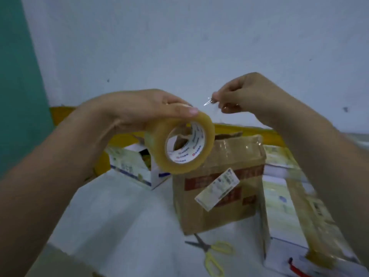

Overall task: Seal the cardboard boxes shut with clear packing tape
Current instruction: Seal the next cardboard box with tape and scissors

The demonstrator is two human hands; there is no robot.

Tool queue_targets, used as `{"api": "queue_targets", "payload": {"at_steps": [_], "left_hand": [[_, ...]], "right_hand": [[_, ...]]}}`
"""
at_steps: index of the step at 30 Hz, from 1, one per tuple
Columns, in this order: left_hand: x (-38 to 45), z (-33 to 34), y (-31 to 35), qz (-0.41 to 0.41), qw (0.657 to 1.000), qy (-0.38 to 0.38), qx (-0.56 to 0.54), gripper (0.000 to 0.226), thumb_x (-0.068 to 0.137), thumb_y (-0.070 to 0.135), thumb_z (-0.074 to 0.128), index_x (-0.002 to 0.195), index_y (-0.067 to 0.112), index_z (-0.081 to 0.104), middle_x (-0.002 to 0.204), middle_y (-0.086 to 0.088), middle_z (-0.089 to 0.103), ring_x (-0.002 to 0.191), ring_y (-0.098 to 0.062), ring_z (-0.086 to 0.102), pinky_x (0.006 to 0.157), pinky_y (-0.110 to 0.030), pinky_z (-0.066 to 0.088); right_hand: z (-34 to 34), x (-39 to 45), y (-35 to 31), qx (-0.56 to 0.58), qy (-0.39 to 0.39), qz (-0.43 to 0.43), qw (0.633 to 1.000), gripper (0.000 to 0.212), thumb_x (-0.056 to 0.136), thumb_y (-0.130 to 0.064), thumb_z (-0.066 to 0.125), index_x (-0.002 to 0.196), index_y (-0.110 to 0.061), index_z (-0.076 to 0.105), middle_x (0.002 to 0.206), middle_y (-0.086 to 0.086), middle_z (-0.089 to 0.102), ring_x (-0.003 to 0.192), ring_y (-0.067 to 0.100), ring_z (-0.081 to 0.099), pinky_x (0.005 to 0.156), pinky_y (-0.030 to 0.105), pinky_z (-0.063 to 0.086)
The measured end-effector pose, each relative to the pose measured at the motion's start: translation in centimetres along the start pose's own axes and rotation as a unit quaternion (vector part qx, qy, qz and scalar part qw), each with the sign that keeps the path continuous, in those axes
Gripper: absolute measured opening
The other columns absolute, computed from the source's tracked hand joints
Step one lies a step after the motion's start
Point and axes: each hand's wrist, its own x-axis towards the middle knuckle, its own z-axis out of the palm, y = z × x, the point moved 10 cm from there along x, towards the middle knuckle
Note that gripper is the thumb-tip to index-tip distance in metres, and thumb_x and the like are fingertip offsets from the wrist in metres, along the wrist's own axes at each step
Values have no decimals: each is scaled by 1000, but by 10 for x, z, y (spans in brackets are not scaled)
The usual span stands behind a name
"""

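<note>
dim, flat, bluish light with no clear source; shadows soft and faint; small glints on the tape strip [208,101] and on the taped brown box [235,148]; whole frame soft, motion blur on the forearms; wide-angle bending at the edges

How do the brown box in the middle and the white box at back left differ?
The brown cardboard box is plain brown with a skewed label; the white box is printed white and blue. The brown box's top carries clear tape, while the white box stands open. The brown box sits nearer the scissors. Both rest on the white surface.
</note>
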Motion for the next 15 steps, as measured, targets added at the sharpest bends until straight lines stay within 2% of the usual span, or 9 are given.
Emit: {"api": "queue_targets", "payload": {"at_steps": [2,6,10,13,15], "left_hand": [[17,-9,29,41,996,25,76,66,64,54,79,124,30,64,104,16,74,94,-2,71,74,-17,55],[69,-18,38,26,976,123,175,32,80,42,78,105,25,66,95,6,70,87,-13,67,69,-27,48],[109,0,7,23,965,190,179,39,79,41,78,108,23,58,96,7,60,83,-9,59,60,-26,43],[121,16,-25,58,960,253,106,44,79,35,80,112,23,54,102,7,57,91,-12,57,65,-24,41],[126,31,-38,79,961,250,91,53,79,27,80,121,23,48,113,5,50,99,-11,54,71,-22,42]], "right_hand": [[-38,18,2,-22,46,3,999,13,88,-16,74,84,-4,77,82,7,75,75,16,68,78,27,61],[-81,44,28,-49,100,31,993,14,89,-16,73,86,-2,77,78,5,74,75,17,68,74,27,62],[-93,65,61,-119,125,41,984,17,90,-20,72,79,-8,78,74,3,74,79,21,71,77,31,61],[-94,79,64,-165,123,23,978,17,88,-26,74,76,-15,79,69,-2,73,78,17,72,80,36,61],[-89,85,55,-206,103,4,973,16,87,-27,74,78,-15,79,70,-3,73,73,12,70,71,29,57]]}}
